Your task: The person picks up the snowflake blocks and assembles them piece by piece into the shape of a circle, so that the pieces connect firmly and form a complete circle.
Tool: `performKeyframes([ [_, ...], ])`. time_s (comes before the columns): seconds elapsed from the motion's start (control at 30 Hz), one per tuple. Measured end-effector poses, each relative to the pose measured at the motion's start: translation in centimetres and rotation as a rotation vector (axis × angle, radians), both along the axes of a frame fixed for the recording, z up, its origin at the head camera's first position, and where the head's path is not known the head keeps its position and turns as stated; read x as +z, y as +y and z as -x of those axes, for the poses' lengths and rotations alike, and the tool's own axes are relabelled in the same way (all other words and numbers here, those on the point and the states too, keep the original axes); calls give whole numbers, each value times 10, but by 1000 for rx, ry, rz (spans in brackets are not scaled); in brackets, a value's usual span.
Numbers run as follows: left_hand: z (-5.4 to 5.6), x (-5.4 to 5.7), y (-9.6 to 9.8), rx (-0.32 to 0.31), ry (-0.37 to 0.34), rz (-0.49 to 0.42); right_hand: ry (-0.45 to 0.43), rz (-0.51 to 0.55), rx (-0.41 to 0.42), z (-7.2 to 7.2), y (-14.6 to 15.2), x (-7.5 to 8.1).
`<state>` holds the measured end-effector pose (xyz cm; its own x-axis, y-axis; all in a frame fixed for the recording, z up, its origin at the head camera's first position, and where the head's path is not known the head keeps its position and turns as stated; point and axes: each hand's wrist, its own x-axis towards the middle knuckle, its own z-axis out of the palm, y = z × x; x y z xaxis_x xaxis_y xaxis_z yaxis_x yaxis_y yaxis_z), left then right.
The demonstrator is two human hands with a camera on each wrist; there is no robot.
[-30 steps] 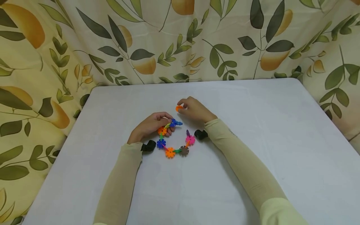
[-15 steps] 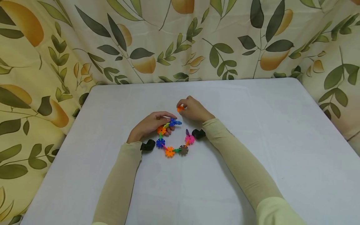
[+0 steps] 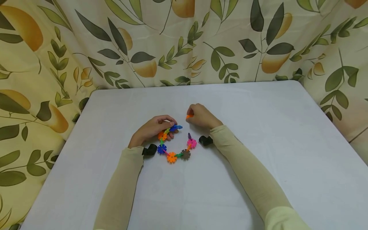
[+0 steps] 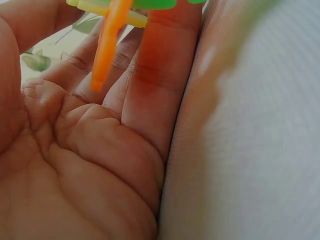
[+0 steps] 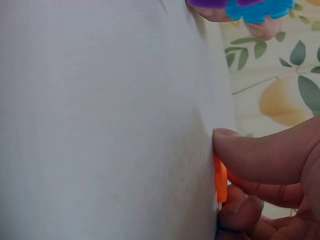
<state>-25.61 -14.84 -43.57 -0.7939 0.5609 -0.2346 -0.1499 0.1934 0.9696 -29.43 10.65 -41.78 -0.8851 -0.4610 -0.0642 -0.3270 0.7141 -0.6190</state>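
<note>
A curved chain of notched plastic snowflake discs lies on the white table, its open side facing the right hand. My left hand [image 3: 153, 128] pinches the chain's upper end at a blue disc [image 3: 173, 128], thumb on top; a lighter blue disc [image 3: 179, 127] sticks out beyond it. An orange disc [image 4: 107, 50] of the chain hangs over the left palm in the left wrist view. My right hand [image 3: 204, 117] pinches a loose orange disc [image 5: 220, 180] between thumb and fingers, close to the tabletop. The chain's other end is a purple disc [image 3: 189, 136] joined to a pink one [image 3: 192, 143].
The chain's near side has an orange disc [image 3: 172, 157] and a brown disc [image 3: 185, 155], linked by green. Black wrist cameras [image 3: 205, 141] sit by both cuffs. A leaf-and-fruit patterned curtain [image 3: 172, 41] hangs behind and beside the white table [image 3: 230, 191].
The right hand has turned and come slightly nearer, so its orange disc now shows nearly edge-on. The blue disc in the left hand has tilted. The head view has shifted a little.
</note>
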Motion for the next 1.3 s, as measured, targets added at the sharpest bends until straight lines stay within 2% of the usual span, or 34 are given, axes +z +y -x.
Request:
performKeyframes([
  [0.23, -1, 1, 0, 4, -7, -7, -8, 9, -44, -6, 4, 0],
  [0.57, -2, 2, -1, -19, -42, -54, -18, 154, -68, -14, 26, -5],
  [0.63, -2, 2, -1, -24, -34, -46, -49, 190, -81, -15, 31, -5],
  [0.77, -3, 3, -1, -28, -15, -25, -168, 315, -116, -16, 40, -6],
  [0.93, -3, 3, 0, -24, -16, -12, -284, 436, -112, -16, 48, -6],
  [1.07, -3, 4, 0, -31, -26, -22, -321, 470, -112, -17, 50, -3],
  [1.3, -1, 2, 1, -42, -24, -28, -336, 460, -96, -20, 45, 1],
])
